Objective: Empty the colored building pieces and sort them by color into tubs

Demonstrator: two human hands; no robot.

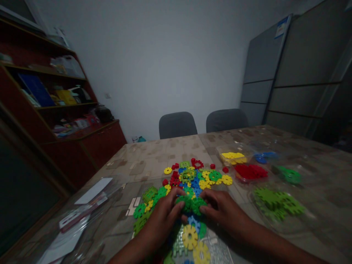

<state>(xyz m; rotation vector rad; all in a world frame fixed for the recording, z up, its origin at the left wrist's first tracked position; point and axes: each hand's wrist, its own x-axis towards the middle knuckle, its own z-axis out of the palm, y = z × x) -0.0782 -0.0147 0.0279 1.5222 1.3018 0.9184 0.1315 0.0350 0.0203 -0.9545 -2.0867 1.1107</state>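
Note:
Both hands meet over a heap of coloured plastic building pieces. My left hand (173,206) has its thumb and fingers closed on dark green gear-shaped pieces (189,204). From the other side, my right hand (216,206) pinches the same green cluster at its right end. Whether the green pieces are joined cannot be made out. Under and around the hands lie yellow notched discs (190,237), blue pieces (194,222), red pieces (175,179) and light green square pieces (150,194). My hands and forearms hide part of the heap.
On the right stand clear trays with yellow pieces (233,157), red pieces (250,171), blue pieces (265,157), green pieces (290,175) and light green pieces (277,201). Papers in clear plastic (82,216) lie at left. Two grey chairs (178,125) stand beyond the patterned table (143,156).

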